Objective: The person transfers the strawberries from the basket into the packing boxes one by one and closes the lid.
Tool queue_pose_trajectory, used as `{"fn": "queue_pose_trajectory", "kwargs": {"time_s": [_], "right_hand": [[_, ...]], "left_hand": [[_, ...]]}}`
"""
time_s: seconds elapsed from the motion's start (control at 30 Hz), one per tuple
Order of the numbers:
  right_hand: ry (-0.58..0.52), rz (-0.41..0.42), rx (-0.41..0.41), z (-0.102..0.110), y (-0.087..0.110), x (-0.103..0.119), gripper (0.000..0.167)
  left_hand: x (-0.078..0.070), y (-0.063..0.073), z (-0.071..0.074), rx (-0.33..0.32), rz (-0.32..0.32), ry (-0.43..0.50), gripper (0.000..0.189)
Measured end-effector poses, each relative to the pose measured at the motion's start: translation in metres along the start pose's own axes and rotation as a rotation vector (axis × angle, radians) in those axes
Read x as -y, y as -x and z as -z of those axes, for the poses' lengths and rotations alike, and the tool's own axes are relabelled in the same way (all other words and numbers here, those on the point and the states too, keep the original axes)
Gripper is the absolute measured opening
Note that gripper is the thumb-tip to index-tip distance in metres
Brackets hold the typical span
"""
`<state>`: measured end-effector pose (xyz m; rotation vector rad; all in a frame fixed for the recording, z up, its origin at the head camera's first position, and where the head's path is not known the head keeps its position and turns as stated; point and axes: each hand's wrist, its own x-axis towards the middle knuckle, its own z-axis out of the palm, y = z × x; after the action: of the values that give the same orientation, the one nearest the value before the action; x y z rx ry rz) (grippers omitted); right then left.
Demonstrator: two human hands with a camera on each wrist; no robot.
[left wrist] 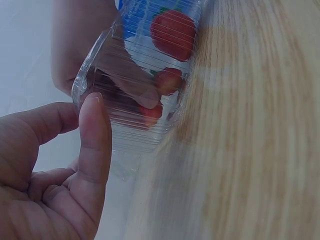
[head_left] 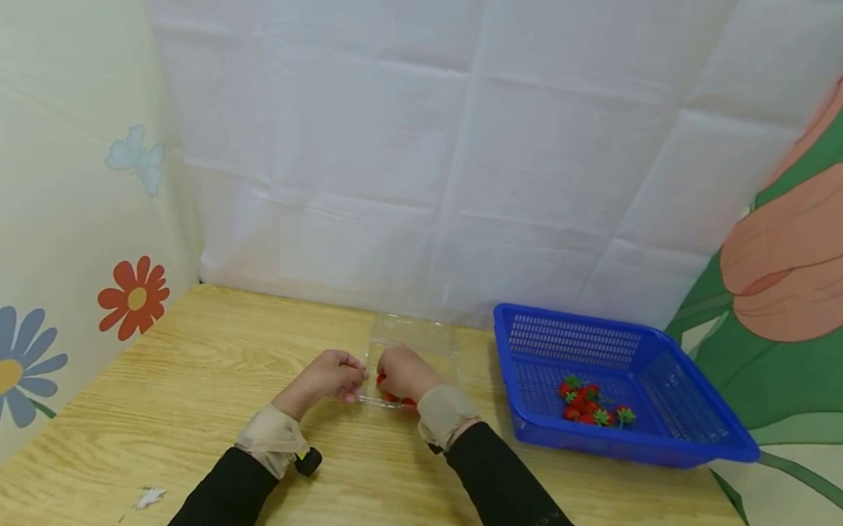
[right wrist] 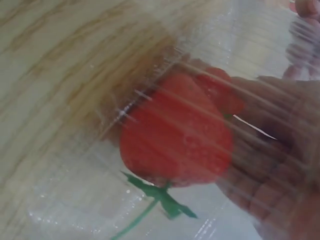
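A clear plastic box (left wrist: 120, 115) with ribbed walls stands on the table, its lid (head_left: 416, 331) raised at the back. My left hand (head_left: 331, 374) pinches the box's left rim between thumb (left wrist: 95, 135) and a finger. Inside the box, my right hand (head_left: 404, 371) has its curled fingers on a red strawberry (left wrist: 151, 115) near the left end. Two more strawberries lie in line along the front wall; the larger one (right wrist: 175, 132) has a green stem and shows through the plastic in the right wrist view. The right fingertips are partly hidden behind the ribbed wall.
A blue plastic basket (head_left: 633, 449) stands right of the box, with several strawberries (head_left: 588, 407) inside. The wooden table (head_left: 236, 347) meets a white cloth backdrop (head_left: 371, 143) behind. A small white patch (head_left: 150, 498) marks the table's front left.
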<state>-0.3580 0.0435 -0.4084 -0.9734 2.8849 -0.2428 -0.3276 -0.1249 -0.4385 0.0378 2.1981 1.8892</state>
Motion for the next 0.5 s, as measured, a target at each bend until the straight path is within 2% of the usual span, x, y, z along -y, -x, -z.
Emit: {"fn": "queue_pose_trajectory", "kwargs": {"time_s": [0.5], "right_hand": [[0.044, -0.021, 0.019, -0.0047, -0.0014, 0.0033, 0.026]], "left_hand": [[0.0006, 0.0001, 0.0009, 0.000, 0.014, -0.008, 0.012]]}}
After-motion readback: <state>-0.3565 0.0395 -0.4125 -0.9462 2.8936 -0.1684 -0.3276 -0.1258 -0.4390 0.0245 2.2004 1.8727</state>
